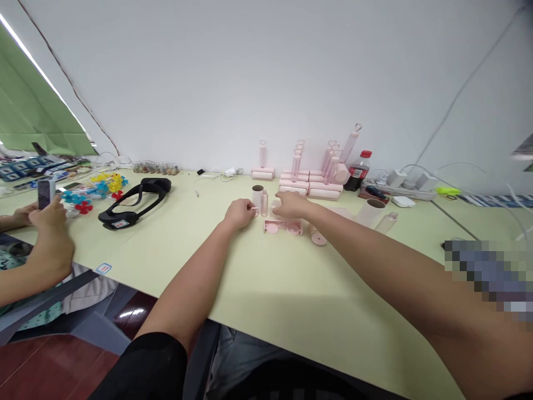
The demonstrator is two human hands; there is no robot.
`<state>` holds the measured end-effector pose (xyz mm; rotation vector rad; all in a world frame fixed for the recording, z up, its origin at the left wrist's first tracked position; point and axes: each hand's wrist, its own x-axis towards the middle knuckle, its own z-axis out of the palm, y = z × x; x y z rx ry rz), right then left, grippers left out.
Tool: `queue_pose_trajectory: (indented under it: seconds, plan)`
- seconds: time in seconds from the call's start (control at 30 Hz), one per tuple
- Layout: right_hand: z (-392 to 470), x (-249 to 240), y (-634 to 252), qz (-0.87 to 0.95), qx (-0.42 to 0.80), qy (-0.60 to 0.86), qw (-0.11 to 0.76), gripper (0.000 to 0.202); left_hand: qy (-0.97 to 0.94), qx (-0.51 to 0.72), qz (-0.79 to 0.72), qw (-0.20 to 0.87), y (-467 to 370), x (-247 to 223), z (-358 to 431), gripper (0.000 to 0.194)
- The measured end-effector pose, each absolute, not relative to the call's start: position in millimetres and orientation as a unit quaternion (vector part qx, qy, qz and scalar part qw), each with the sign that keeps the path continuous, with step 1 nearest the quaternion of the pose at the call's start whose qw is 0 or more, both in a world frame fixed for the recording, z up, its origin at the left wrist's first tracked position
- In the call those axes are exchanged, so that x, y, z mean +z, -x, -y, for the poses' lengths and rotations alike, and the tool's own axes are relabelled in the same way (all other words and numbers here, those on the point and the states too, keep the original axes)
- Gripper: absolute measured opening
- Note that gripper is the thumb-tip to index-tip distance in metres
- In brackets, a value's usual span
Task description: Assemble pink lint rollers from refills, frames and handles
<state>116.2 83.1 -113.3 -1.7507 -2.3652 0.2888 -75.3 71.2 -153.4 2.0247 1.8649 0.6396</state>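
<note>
Near the middle of the pale green table, my left hand (240,214) is closed with its fingertips on a small pale piece, beside an upright clear pink tube (264,203). My right hand (290,205) is right of that tube, its fingers bent around something pale that I cannot make out. A cardboard roll (257,193) stands just behind the tube. In front of the hands lies an open pink case (283,226) with round parts inside. A pink round-ended piece (318,239) rests under my right forearm.
Pink rollers (325,190) with heart-topped handles and a cola bottle (358,170) stand along the wall. Another roll (372,211) is at the right. A black headset (135,204) and a person's hands with a phone (45,193) are left.
</note>
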Motion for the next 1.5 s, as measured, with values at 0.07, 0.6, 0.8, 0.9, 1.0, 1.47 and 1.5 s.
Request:
queue_pose_trajectory:
  seconds: [0.07,0.6,0.8,0.9,1.0,1.47,1.5]
  plan:
    - [-81.7,-117.0,-121.2,0.803,0.116,0.58,0.076,0.059,-0.71,0.231,-0.647,0.155,73.2,-154.5,-71.8,0.012]
    - [-36.7,-140.9,-144.3,0.858,0.047,0.511,0.013,0.091,-0.706,0.098,-0.673,0.197,69.1,-125.0,-36.3,0.074]
    - [-36.0,-152.5,-133.6,0.828,0.026,0.559,0.027,0.085,-0.733,0.026,-0.642,0.224,69.6,-121.9,-30.8,0.08]
    - [-34.6,-158.8,-128.6,0.82,0.013,0.57,0.051,0.082,-0.735,0.028,-0.641,0.221,67.4,-125.1,-31.2,0.084]
    - [-35.4,-164.9,-123.8,0.813,-0.004,0.577,0.073,0.081,-0.734,0.037,-0.648,0.202,64.9,-129.6,-33.2,0.082]
    - [63.3,-159.5,-156.2,0.883,-0.026,0.461,0.089,0.056,-0.724,0.052,-0.663,0.182,67.1,-134.9,-39.1,0.079]
    - [73.3,-161.9,-157.9,0.885,-0.004,0.459,0.073,0.057,-0.726,0.05,-0.663,0.178,66.5,-137.0,-40.6,0.079]
